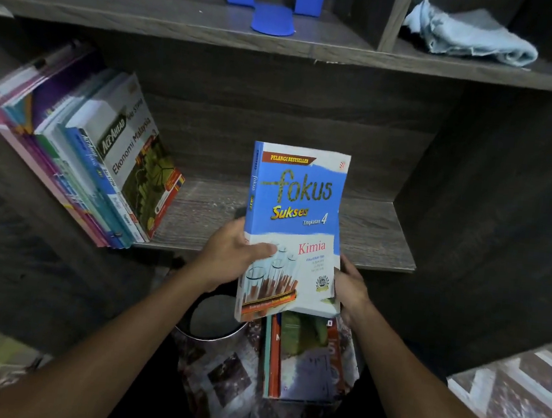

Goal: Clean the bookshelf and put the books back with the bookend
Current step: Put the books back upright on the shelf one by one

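Observation:
A blue "Fokus Sukses Kimia" book is held upright in front of the middle shelf. My left hand grips its spine side, thumb across the cover. My right hand holds its lower right edge from behind. Several books lean against the shelf's left wall. A blue bookend stands on the upper shelf. A light blue cloth lies in the upper right compartment.
A small stack of books lies on the patterned floor below my hands. A round metal bin stands just left of it. The right part of the middle shelf is bare wood.

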